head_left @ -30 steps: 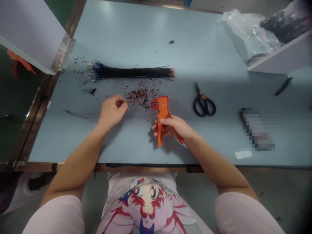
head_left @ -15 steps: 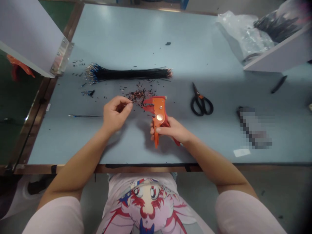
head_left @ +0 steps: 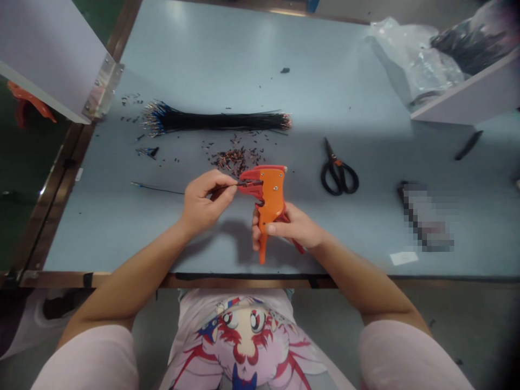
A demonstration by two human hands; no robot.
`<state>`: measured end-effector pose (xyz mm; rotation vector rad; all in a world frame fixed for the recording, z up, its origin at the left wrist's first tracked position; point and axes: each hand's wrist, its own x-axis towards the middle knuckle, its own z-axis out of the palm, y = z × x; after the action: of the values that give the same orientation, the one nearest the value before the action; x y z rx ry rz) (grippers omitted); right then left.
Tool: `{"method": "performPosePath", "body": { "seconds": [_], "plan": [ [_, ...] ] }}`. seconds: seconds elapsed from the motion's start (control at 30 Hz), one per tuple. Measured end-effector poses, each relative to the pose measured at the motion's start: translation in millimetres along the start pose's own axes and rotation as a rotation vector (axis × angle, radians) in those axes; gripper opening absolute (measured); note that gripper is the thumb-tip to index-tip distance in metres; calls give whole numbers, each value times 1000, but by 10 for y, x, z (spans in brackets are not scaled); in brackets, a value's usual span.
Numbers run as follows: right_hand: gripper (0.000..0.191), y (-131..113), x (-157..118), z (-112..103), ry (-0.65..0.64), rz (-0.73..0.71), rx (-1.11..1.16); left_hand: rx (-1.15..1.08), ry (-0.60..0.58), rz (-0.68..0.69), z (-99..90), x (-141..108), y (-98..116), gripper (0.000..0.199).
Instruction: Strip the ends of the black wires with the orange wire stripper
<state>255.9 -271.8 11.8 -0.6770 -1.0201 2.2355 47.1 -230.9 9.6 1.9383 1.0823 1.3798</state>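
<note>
Holding a thin wire (head_left: 244, 183) to the mouth of an orange wire stripper (head_left: 270, 197), just above the near edge of a blue-grey table (head_left: 211, 65).

The right hand (head_left: 292, 227) clamps the stripper, its long axis nearly upright, mouth facing 9 o'clock, lower tip just short of the edge. The left hand (head_left: 205, 203) pinches the wire. A wire bundle (head_left: 215, 122) lies toward 12 o'clock, scissors (head_left: 339, 176) toward 3 o'clock, both well apart.

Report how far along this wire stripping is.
Done: a heap of small wire scraps suggests several wires look finished. In hand: the left hand feeds a black wire into the jaws of the orange wire stripper, gripped by the right hand. Left: the long black wire bundle, seemingly most of the work, though its count is hard to tell.
</note>
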Motion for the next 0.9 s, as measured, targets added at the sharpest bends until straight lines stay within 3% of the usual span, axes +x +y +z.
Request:
{"method": "performPosePath", "body": {
  "seconds": [0.33,0.6,0.9],
  "plan": [
    [30,-7,0,21,21,19,-21,52,44,54,14,1,42,6],
    [28,-19,3,12,26,18,-110,139,14,126,-16,15,94,8],
    [26,-39,19,17,85,13,-236,209,26,71,-4,3,85,7]
  ]
}}
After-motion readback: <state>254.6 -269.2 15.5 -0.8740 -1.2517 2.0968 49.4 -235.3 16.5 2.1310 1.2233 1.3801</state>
